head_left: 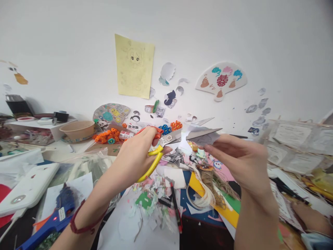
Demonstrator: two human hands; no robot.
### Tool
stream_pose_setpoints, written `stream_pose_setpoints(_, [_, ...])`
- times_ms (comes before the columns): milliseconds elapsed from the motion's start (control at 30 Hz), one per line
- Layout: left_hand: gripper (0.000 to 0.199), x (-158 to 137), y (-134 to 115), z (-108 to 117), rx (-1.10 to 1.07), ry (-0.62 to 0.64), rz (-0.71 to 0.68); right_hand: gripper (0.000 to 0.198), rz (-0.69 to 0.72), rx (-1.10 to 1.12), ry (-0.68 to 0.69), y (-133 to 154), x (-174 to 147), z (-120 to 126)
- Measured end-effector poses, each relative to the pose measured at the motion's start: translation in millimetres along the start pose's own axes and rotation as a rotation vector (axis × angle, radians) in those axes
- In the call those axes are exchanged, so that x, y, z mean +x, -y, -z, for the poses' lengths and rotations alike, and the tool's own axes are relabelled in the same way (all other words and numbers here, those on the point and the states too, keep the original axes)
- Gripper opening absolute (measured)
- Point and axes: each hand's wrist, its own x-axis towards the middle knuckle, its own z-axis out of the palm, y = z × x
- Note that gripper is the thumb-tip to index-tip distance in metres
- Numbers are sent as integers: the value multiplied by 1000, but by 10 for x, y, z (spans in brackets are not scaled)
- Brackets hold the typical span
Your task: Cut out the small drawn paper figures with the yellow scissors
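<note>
My left hand (139,151) is closed round the handles of a pair of scissors (168,138), one handle red-orange and the other yellow. The blades point to the right and stand apart. In front of my right hand (243,158) a small greyish-white paper piece (206,139) is pinched between thumb and fingers. Its left part lies at the blades; whether they touch it I cannot tell. Below the hands, many paper scraps (156,205) cover a white sheet (114,229). A black-and-red pen (176,206) lies beside them.
A blue glue gun (63,205) and a white device (28,187) lie at left. Behind stand a tan bowl (78,131) and orange beaded pieces (110,135). Twine (208,178) lies right of centre. Another person's hand (310,215) rests at far right.
</note>
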Motion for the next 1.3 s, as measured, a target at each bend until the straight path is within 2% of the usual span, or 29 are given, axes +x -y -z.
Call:
stream_pose_setpoints(433, [39, -4, 7, 3, 4, 5, -8, 11, 21, -56, -14, -17, 2, 12])
stream_pose_setpoints(733, [35, -6, -23, 16, 0, -1, -1, 14, 58, 43, 11, 22, 7, -18])
stream_pose_setpoints(967, [32, -2, -7, -2, 18, -28, -22, 6, -12, -22, 48, 31, 17, -57])
stream_pose_setpoints(1167, [33, -3, -1, 4, 39, -52, -19, 17, 17, -63, 4, 8, 32, -51])
stream_pose_setpoints(1300, [30, -2, -9, 17, 92, -64, -24, 8, 17, -13, 5, -2, 35, -37])
